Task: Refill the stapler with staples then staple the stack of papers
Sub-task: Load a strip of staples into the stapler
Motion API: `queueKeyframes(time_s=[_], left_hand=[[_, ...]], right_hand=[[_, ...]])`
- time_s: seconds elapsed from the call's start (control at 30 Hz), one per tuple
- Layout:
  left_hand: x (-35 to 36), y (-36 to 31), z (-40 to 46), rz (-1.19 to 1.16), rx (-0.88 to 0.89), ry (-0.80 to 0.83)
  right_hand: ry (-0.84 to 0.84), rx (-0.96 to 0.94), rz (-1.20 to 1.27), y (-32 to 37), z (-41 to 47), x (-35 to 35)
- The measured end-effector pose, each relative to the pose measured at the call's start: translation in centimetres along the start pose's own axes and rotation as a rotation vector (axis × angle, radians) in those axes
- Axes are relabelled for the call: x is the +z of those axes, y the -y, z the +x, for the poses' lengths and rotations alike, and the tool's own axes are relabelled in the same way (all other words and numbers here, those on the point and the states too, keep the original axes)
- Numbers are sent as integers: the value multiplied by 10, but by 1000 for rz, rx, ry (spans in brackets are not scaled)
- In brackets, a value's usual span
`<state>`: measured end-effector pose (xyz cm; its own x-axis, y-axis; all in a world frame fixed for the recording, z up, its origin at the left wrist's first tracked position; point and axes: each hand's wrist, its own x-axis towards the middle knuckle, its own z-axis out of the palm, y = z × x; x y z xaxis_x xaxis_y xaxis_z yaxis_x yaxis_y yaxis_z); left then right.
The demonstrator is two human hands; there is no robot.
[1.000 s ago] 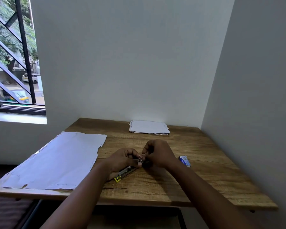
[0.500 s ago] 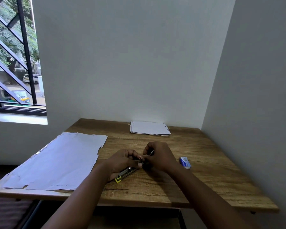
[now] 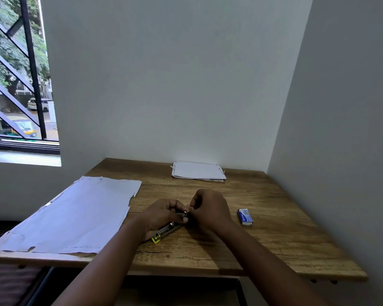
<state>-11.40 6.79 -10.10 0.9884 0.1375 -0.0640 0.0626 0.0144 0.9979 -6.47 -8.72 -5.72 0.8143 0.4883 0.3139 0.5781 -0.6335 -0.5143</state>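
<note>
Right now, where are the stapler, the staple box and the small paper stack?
stapler [image 3: 166, 230]: head view, metal body below left hand.
staple box [image 3: 245, 216]: head view, blue top face.
small paper stack [image 3: 198, 170]: head view, top sheet.

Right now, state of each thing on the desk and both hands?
Stapler: on the desk, left hand grips it; whether it is open is unclear.
Right hand: fingers curled at the stapler's far end.
Staple box: lying flat, untouched.
Large sheets: spread flat.
Small paper stack: at the back wall, untouched.
</note>
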Motion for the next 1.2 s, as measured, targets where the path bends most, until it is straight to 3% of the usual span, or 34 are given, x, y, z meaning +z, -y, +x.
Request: queueKeyframes(time_s=[0.3,0.67,1.2], left_hand=[[3,-3,-2,43,-25,-4],[3,-1,-3,69,-38,-19],[4,-6,-5,36,-30,-13]], right_hand=[[41,30,256,-17,6,-11],[16,-57,98,-13,13,-6],[16,-67,165,-28,10,-1]])
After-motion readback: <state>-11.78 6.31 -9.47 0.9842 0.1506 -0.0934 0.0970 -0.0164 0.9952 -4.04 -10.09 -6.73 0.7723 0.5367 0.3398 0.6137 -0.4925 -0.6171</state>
